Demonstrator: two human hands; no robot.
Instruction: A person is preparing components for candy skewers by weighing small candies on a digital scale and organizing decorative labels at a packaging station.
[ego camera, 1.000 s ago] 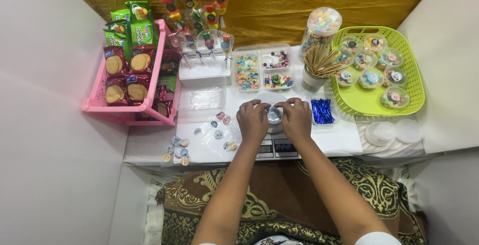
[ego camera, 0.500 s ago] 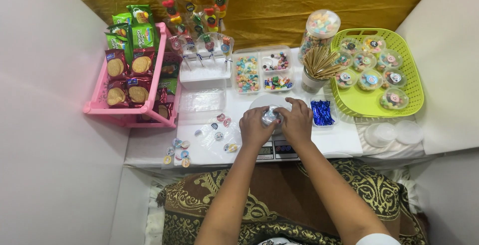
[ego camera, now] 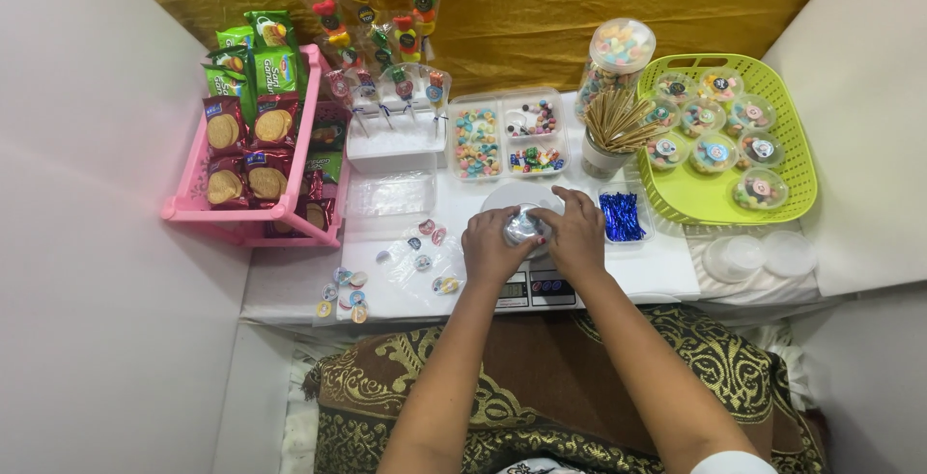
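A: Left to right. At 9 o'clock of the table, pink rack (ego camera: 290, 211) with biscuit packs. Loose round stickers (ego camera: 422, 262) at 8 o'clock of the hands. Then the left hand (ego camera: 490, 247) and right hand (ego camera: 577, 237), together, both closed round a small clear plastic cup (ego camera: 522, 228) over the white scale (ego camera: 529, 286).

B: Cup's position?

A: Pinched between both hands, just above the scale's round plate (ego camera: 502, 194). Can't tell if it touches the plate. Contents hidden by fingers.

B: Handling?

A: Judgement: thin clear plastic, light, flexes if squeezed, a bit slick. Grip the sides near the rim, low force; if a lid is on, press at the edge, not the middle.

B: Rest?

A: Blue twist ties (ego camera: 621, 216) at 3 o'clock of the right hand. Wooden skewers in a cup (ego camera: 613, 126) at 1 o'clock. Green basket (ego camera: 794, 141) with filled cups at 2 o'clock. Spare lids (ego camera: 763, 254) at 3 o'clock.
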